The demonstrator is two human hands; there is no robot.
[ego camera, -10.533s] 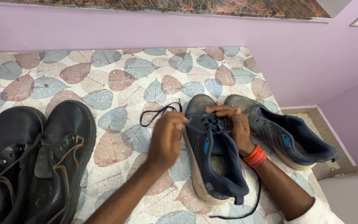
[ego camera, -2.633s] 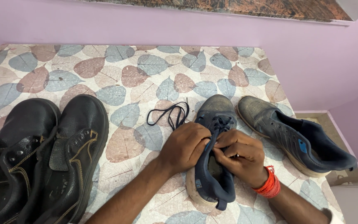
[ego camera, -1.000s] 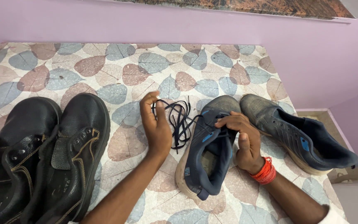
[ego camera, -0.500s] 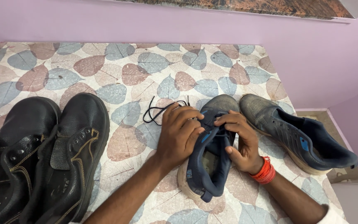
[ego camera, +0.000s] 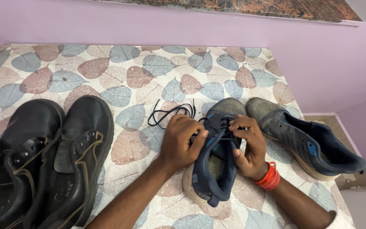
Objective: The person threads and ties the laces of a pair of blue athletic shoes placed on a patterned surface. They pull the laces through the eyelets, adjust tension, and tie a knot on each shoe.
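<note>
Surface: a bench (ego camera: pixel 149 68) under a patterned covering — large leaf shapes in blue-grey, dusty pink and brown on a pale ground. It runs back to a lilac wall (ego camera: pixel 191 27); a dark mottled stone ledge (ego camera: pixel 276 8) caps that wall along the top. On the right the bench ends beside a drop to a tiled floor (ego camera: pixel 323 121) and another lilac wall.

Item, centre: navy sports shoe (ego camera: pixel 214 169), pale sole, toe pointing to the wall, lying on the bench. The left hand (ego camera: pixel 183 142) clenches its fingers on the black lace (ego camera: pixel 170 112) at the eyelets; the slack lace loops out on the covering just beyond that hand. The right hand (ego camera: pixel 246 146) grasps the shoe's upper from the other side — a red thread band (ego camera: pixel 269 180) on its wrist.

Item, right: matching navy shoe (ego camera: pixel 301 135), just beside the first.

Item, left: pair of black leather work boots (ego camera: pixel 51 161), side by side, well apart from the hands.
</note>
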